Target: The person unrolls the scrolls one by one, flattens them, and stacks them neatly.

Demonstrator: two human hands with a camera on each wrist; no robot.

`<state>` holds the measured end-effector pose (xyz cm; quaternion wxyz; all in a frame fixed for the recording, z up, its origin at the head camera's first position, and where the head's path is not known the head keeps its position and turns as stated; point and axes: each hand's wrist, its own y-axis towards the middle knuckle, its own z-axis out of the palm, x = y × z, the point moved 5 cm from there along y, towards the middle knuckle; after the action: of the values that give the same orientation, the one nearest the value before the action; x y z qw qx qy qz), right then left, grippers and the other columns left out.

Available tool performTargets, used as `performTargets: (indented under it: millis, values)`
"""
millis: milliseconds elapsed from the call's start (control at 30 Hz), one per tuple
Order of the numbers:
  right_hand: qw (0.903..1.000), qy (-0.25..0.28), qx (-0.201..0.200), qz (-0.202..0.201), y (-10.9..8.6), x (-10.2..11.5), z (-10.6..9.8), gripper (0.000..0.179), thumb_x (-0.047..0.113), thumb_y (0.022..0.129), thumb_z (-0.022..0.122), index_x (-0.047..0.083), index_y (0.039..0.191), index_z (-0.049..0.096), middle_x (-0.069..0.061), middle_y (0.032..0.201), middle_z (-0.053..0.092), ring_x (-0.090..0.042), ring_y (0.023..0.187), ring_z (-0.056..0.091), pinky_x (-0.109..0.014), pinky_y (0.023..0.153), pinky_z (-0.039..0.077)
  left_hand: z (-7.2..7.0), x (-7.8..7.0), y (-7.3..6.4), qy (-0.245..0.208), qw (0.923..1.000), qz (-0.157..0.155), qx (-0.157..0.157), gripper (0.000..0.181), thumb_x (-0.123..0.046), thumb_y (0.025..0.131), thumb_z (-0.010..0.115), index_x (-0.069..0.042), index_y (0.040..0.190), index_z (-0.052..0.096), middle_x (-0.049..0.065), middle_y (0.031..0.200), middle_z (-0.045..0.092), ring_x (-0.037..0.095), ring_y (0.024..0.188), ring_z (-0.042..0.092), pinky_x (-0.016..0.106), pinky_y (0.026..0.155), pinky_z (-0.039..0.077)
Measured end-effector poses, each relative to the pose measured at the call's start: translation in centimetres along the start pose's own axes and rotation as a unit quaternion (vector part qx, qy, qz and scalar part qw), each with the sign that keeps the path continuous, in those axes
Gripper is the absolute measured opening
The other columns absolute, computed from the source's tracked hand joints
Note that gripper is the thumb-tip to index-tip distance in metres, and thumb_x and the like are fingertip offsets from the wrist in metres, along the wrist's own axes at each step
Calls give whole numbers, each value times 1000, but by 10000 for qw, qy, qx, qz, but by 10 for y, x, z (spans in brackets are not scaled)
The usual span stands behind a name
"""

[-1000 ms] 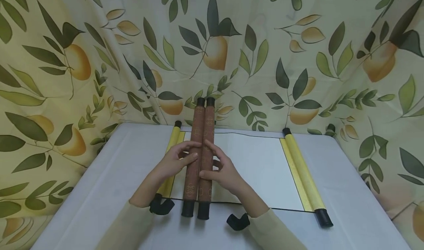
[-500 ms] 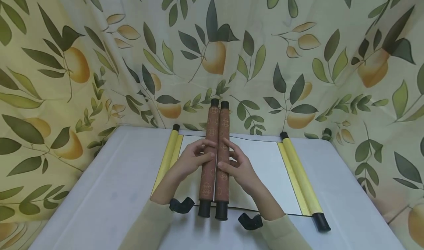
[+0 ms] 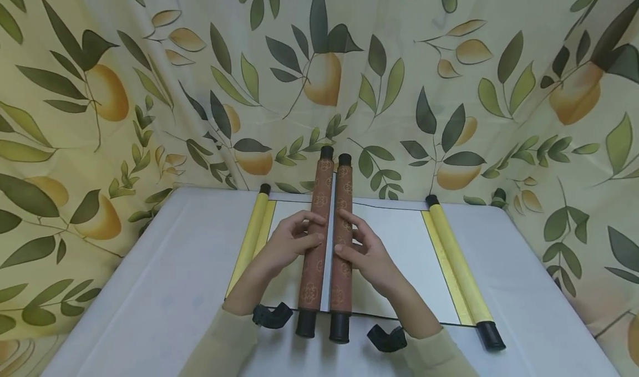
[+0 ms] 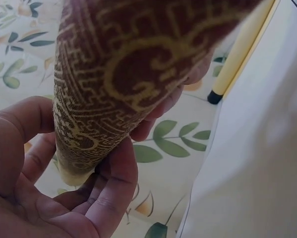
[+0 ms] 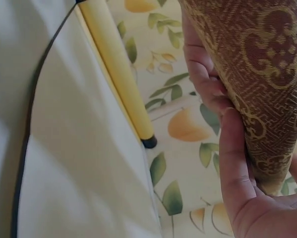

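Note:
A brown patterned hanging scroll with black end caps is held above the table as two side-by-side rolls. My left hand [image 3: 289, 243] grips the left brown roll [image 3: 315, 244], thumb on top and fingers round its side. The right brown roll [image 3: 342, 238] is in my right hand [image 3: 371, 255], held the same way. A narrow pale strip [image 3: 327, 266] shows between the rolls. Beneath lies a second scroll, spread out, with a white sheet [image 3: 389, 244], a yellow left roller [image 3: 253, 227] and a yellow right roller [image 3: 459, 260]. The brown rolls hide part of that sheet.
A white-covered table [image 3: 165, 266] bears the spread scroll. Behind and at both sides hangs a curtain [image 3: 389, 11] printed with leaves and orange fruit. Black wrist cameras sit at the left wrist [image 3: 272, 315] and the right wrist [image 3: 386, 338].
Both hands have carried the brown scroll to the right over the white sheet. Its two rolls, close together before, now stand slightly apart with a pale strip between them.

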<state>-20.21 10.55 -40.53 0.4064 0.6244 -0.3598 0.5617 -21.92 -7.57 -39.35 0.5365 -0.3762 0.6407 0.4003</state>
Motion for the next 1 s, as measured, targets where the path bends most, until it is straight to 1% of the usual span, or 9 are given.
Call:
performTargets:
  millis: [67, 167, 300, 333, 500, 633, 733, 833, 1000]
  values:
    - [10000, -54, -23, -33, 0, 4, -2, 68, 15, 99, 61, 31, 156, 28, -25, 141, 44, -44, 121, 57, -44, 81, 58, 0, -2, 1, 27, 10000, 14, -42, 29, -16, 95, 67, -12, 123, 61, 12, 116, 63, 20, 93, 60, 33, 72, 53]
    - [10000, -62, -57, 11, 0, 6, -3, 67, 14, 99, 61, 30, 156, 28, -23, 141, 45, -39, 119, 60, -43, 81, 58, 1, -5, 2, 7, 10000, -16, -55, 28, -15, 95, 67, -13, 123, 62, 12, 119, 63, 20, 96, 61, 35, 74, 55]
    - [9999, -33, -15, 120, -1, 6, -2, 69, 13, 98, 61, 30, 156, 27, -22, 143, 42, -39, 121, 58, -44, 83, 57, 1, -6, 1, 17, 10000, -78, -50, 28, -14, 95, 67, -14, 123, 62, 11, 120, 63, 20, 96, 63, 36, 75, 56]
    - [9999, -52, -7, 133, -1, 6, -2, 69, 12, 98, 62, 30, 156, 27, -22, 143, 41, -38, 122, 58, -44, 84, 57, 1, -5, 0, 30, 10000, -71, -61, 28, -14, 95, 67, -14, 122, 62, 12, 119, 63, 20, 94, 62, 35, 74, 56]
    - [9999, -94, -47, 132, -2, 6, -1, 69, 8, 97, 60, 28, 155, 29, -22, 142, 41, -40, 121, 57, -44, 85, 57, 0, -5, -1, 17, 9999, 14, -109, 27, -13, 95, 67, -13, 121, 62, 10, 111, 61, 18, 86, 61, 33, 70, 53]
    - [9997, -77, -59, 205, -2, 6, -2, 69, 9, 97, 61, 29, 155, 29, -21, 142, 42, -41, 122, 57, -44, 85, 57, 0, -6, -1, -9, 9999, 49, -119, 27, -13, 95, 67, -12, 122, 62, 8, 107, 61, 17, 85, 61, 31, 69, 52]
    - [9997, -71, -93, 216, -1, 7, -2, 69, 7, 97, 59, 27, 155, 29, -22, 141, 42, -45, 122, 55, -43, 84, 58, 0, -6, -1, -5, 9999, 64, -150, 26, -13, 96, 66, -12, 121, 62, 8, 105, 60, 17, 83, 60, 30, 68, 51]
    - [9996, -21, -121, 252, -1, 8, -2, 69, 6, 97, 58, 27, 155, 29, -22, 142, 41, -48, 124, 53, -44, 83, 58, -1, -6, -1, 23, 9998, 64, -175, 26, -12, 95, 66, -11, 121, 62, 9, 105, 60, 17, 83, 60, 30, 68, 51]
    - [9995, -24, -92, 317, -2, 9, -3, 72, 8, 95, 63, 28, 155, 28, -22, 143, 40, -47, 124, 54, -46, 84, 58, -1, -9, -2, 74, 9998, 81, -144, 27, -12, 95, 67, -12, 121, 62, 9, 109, 61, 17, 84, 61, 31, 69, 52]
